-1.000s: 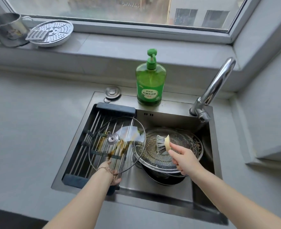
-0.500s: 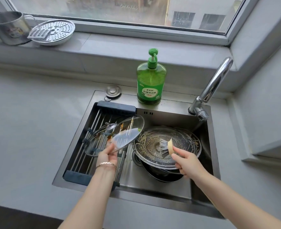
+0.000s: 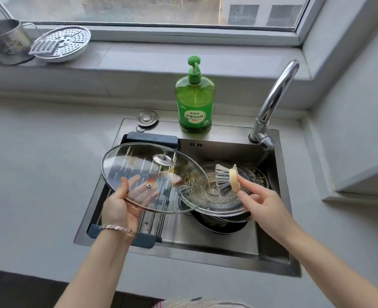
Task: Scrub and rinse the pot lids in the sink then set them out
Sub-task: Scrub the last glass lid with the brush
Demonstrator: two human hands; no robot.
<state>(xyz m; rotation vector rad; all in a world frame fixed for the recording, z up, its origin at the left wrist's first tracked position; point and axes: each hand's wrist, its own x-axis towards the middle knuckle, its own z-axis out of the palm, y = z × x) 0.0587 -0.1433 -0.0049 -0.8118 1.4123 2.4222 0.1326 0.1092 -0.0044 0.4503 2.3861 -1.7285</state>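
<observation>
My left hand [image 3: 121,205] grips the near rim of a clear glass pot lid [image 3: 139,165], thumb on top and fingers showing through the glass underneath. The lid is held nearly flat above the left half of the sink [image 3: 270,245], over the drying rack [image 3: 152,218]. My right hand [image 3: 263,203] pinches a round dish brush [image 3: 225,178] by its pale wooden head, bristles pointing left toward the glass lid's right edge. Below the brush a second, soapy lid [image 3: 223,201] rests on a dark pot [image 3: 219,225] in the sink.
A green dish soap bottle [image 3: 194,98] stands on the sink's back ledge, a chrome faucet [image 3: 274,101] to its right and a drain plug [image 3: 147,118] to its left. On the windowsill sit a steel mug [image 3: 3,41] and a perforated steamer plate [image 3: 66,43]. Grey countertop surrounds the sink.
My left hand has lifted the glass lid off the rack and turned it from tilted to nearly flat. The right hand has raised the brush off the soapy lid toward the glass lid.
</observation>
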